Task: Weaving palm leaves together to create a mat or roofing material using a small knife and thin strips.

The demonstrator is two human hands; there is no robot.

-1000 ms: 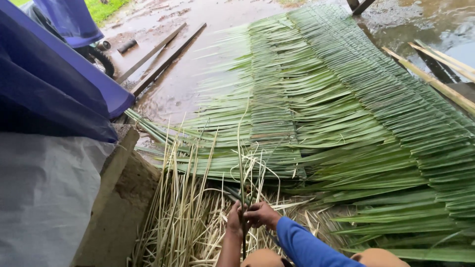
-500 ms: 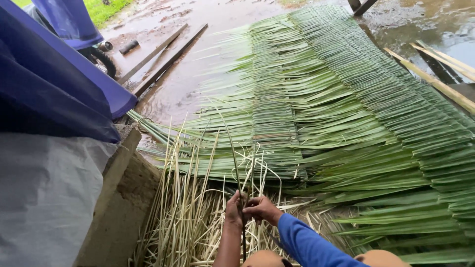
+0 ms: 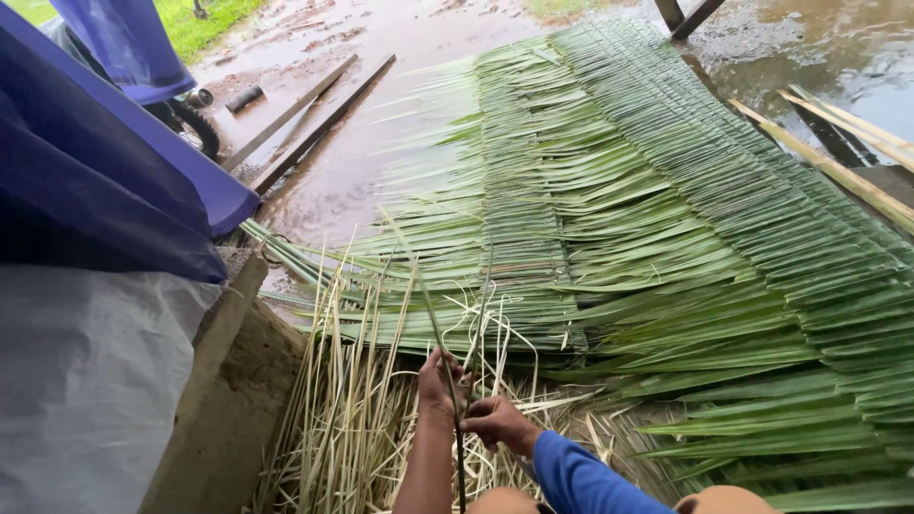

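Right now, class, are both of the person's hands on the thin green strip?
Yes: the left hand grips the thin green strip higher up, and the right hand pinches it just below.

A big blue tarp (image 3: 95, 171) hangs by me, with a grey sheet (image 3: 86, 381) under it. Past them I see wet muddy ground (image 3: 362, 152), two long planks (image 3: 314, 114) and green grass (image 3: 205, 14).

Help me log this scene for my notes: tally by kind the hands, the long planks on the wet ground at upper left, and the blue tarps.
Hands: 2, the left hand and right hand, both on a thin green leaf strip.
Long planks at upper left: 2.
Blue tarps: 2.
Total: 6.
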